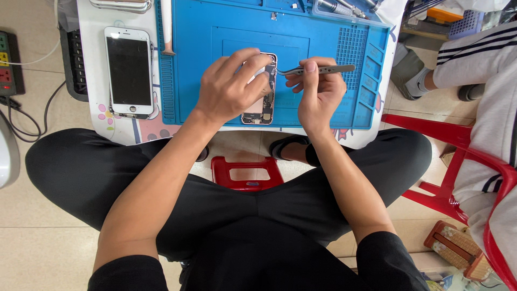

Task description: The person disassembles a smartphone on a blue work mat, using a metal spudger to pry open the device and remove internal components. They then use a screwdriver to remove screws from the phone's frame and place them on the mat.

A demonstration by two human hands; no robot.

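Surface: blue work mat (215, 32) on white table (91, 81) — tiled floor below | Your left hand (229, 86) pins the opened phone (264, 102) at mat centre | Your right hand (318, 89) pinches tweezers (323, 69) | Spare white phone (128, 71) left — red stool (246, 173) beneath.

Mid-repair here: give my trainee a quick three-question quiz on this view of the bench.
1. True or false: the right hand holds tweezers.
2. What does the left hand rest on: A) the white phone, B) the opened phone, C) the power strip?
3. What colour is the mat under the opened phone?

Key: 1 true; 2 B; 3 blue.
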